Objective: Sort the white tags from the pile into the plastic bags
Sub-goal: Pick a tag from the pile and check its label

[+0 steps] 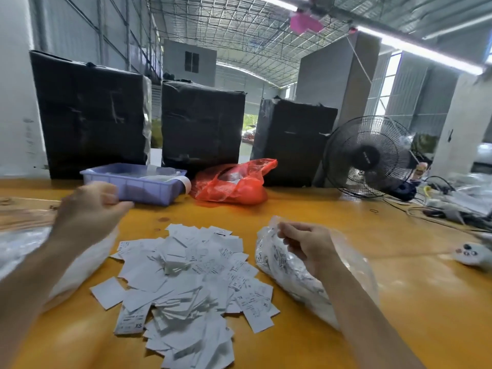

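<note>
Warehouse hall, orange table (346,262) carrying the white tags pile (191,283) at centre. Right hand (306,246) is pinching the right plastic bag (287,272); left hand (90,209), fingers curled, is hovering blurred over the left bag (80,262). Fan (368,155) and black boxes (202,123) are standing behind.

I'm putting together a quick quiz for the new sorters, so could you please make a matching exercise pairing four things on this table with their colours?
Things:
1. tray
2. crumpled bag behind the pile
3. fan
4. tags in the pile

Colours:
A. black
B. white
C. pale purple
D. red

Pairs: 1-C, 2-D, 3-A, 4-B
</note>
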### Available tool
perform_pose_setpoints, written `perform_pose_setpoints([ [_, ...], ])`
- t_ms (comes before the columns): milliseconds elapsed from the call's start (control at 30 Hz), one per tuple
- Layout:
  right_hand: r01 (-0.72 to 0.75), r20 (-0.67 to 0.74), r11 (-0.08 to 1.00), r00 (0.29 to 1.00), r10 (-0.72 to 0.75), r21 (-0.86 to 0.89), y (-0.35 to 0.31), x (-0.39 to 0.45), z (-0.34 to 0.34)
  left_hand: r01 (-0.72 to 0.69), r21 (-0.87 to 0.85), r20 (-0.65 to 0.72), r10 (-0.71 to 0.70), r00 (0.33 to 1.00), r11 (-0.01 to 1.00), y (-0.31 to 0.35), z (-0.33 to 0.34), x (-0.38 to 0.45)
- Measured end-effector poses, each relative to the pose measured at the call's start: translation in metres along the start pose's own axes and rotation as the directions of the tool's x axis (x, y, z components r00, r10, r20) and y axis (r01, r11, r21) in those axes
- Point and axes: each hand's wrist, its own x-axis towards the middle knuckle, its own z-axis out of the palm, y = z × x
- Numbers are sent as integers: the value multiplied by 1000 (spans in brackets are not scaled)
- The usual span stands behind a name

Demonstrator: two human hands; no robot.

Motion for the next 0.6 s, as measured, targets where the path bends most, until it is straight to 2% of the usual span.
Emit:
perform_pose_setpoints([
  [33,-27,108,999,994,23,33,-4,-6,11,-35,-148,36,41,999,988,9,7,-7],
  [67,-41,217,999,976,34,26,-8,-13,23,-41,-279,129,80,988,959,21,13,-18],
  [133,-31,403,999,914,43,-38,-10,-27,45,-25,-453,363,210,908,891,51,25,-42],
  [167,-18,473,997,880,53,-79,-9,-34,56,-1,-505,464,273,843,863,55,31,-49],
  [233,-1,550,988,830,87,-154,-3,-45,72,53,-508,605,312,733,860,55,45,-54],
  [300,2,579,977,806,126,-214,2,-50,81,82,-491,690,330,645,867,53,53,-61],
  [333,1,581,971,801,142,-239,4,-52,84,85,-491,699,334,632,867,54,54,-65],
  [433,2,583,961,795,166,-277,6,-54,86,142,-499,680,284,676,855,50,60,-63],
  [600,35,537,959,834,127,-280,8,-48,82,265,-459,719,179,672,848,44,57,-59],
])
